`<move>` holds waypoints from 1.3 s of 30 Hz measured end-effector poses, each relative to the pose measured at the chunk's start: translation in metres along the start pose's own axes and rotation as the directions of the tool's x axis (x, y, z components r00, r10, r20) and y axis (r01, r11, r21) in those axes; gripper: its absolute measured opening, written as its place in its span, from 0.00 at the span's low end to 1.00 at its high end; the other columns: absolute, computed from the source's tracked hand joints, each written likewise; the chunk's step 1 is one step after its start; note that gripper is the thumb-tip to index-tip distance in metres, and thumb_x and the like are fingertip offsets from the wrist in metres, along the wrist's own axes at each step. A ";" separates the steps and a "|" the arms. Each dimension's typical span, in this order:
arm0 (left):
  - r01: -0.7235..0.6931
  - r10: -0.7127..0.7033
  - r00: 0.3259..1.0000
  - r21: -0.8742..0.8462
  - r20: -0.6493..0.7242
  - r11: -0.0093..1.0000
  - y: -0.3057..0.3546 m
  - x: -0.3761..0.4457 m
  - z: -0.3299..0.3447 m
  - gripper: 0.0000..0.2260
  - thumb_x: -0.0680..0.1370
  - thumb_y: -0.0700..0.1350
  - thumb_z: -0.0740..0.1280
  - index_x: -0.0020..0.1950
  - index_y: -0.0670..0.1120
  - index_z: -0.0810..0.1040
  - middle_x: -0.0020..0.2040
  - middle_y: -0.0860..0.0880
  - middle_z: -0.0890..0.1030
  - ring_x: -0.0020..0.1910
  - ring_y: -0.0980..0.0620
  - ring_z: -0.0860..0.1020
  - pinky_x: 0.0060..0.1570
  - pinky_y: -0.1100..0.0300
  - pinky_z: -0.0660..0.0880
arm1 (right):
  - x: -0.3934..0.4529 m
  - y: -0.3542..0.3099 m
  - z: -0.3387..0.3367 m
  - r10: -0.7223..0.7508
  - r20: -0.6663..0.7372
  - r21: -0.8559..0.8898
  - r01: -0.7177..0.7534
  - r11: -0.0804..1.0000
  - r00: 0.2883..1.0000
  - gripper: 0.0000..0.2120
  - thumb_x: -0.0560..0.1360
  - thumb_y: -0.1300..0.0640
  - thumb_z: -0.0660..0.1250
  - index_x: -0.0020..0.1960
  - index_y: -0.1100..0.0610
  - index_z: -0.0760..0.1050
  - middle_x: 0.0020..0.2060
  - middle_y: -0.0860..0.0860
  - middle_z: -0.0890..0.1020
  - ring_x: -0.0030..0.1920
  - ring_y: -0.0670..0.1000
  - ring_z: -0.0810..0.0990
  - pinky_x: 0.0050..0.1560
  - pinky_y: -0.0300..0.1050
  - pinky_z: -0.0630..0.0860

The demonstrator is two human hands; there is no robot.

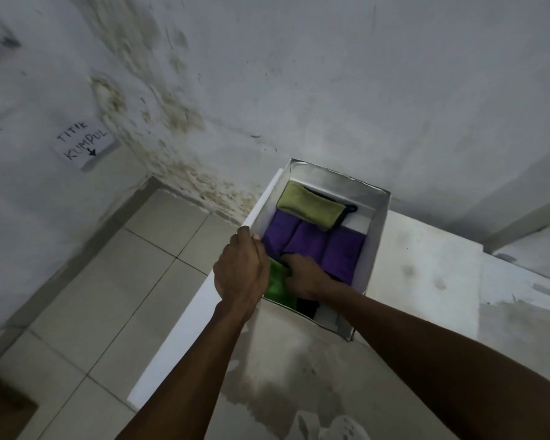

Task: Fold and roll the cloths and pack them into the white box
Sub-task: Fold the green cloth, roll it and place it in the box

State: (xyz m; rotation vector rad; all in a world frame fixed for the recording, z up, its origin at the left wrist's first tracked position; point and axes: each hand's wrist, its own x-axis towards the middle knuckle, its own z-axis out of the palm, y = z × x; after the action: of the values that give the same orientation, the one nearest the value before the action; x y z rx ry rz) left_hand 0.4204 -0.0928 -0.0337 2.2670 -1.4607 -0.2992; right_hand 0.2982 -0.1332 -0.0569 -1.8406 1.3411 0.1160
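The white box (373,242) stands on a pale ledge against the wall. Inside lie three purple rolled cloths (340,252) side by side, an olive-green folded cloth (310,206) on top at the far end with a black cloth edge (350,208) under it, and a bright green cloth (278,285) at the near end. My left hand (240,271) grips the box's left wall, fingers curled over the rim. My right hand (302,274) is inside the box, curled fingers pushing the bright green cloth down. Something dark (307,308) lies by the near wall.
The ledge (426,281) runs to the right of the box, stained and grey. A white board (185,328) lines the ledge's left side. Below left is a tiled floor (108,281). A paper note (85,144) hangs on the stained wall. White crumpled material (331,427) shows at the bottom edge.
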 end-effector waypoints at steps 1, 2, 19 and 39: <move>0.002 -0.002 1.000 0.004 0.001 1.000 0.000 0.000 0.001 0.14 0.82 0.49 0.53 0.58 0.42 0.71 0.47 0.43 0.80 0.43 0.44 0.79 0.42 0.51 0.75 | -0.001 0.001 0.003 0.018 -0.043 -0.021 -0.019 1.000 0.999 0.17 0.70 0.59 0.66 0.59 0.59 0.73 0.58 0.60 0.79 0.58 0.61 0.78 0.56 0.53 0.76; 0.004 -0.004 1.000 0.005 0.003 1.000 0.001 0.000 0.001 0.14 0.82 0.49 0.53 0.58 0.42 0.71 0.47 0.43 0.80 0.42 0.44 0.79 0.42 0.51 0.75 | -0.003 0.002 0.007 0.040 -0.095 -0.041 -0.044 0.998 0.995 0.18 0.70 0.57 0.67 0.59 0.57 0.72 0.58 0.60 0.78 0.58 0.61 0.77 0.56 0.54 0.76; 0.014 -0.014 1.000 -0.001 0.016 1.000 0.003 -0.002 -0.001 0.15 0.82 0.50 0.54 0.59 0.41 0.71 0.48 0.42 0.80 0.44 0.45 0.79 0.44 0.52 0.75 | -0.015 0.004 0.017 -0.254 -0.087 -0.355 0.208 0.911 0.963 0.19 0.77 0.56 0.61 0.67 0.52 0.71 0.60 0.58 0.71 0.60 0.59 0.70 0.46 0.48 0.69; -0.292 0.249 0.956 -0.421 -0.155 0.858 0.113 -0.039 -0.010 0.17 0.72 0.35 0.68 0.60 0.39 0.73 0.57 0.39 0.75 0.58 0.41 0.73 0.57 0.52 0.70 | -0.126 0.081 -0.054 -0.092 -0.820 0.081 0.273 0.959 0.565 0.17 0.71 0.74 0.61 0.51 0.59 0.80 0.47 0.54 0.82 0.50 0.53 0.79 0.51 0.44 0.75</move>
State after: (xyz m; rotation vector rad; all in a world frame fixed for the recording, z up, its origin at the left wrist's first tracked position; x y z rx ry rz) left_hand 0.3162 -0.0953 0.0249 1.6704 -1.4649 -0.3841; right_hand 0.1570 -0.0815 -0.0024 -1.8982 1.6426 -1.0869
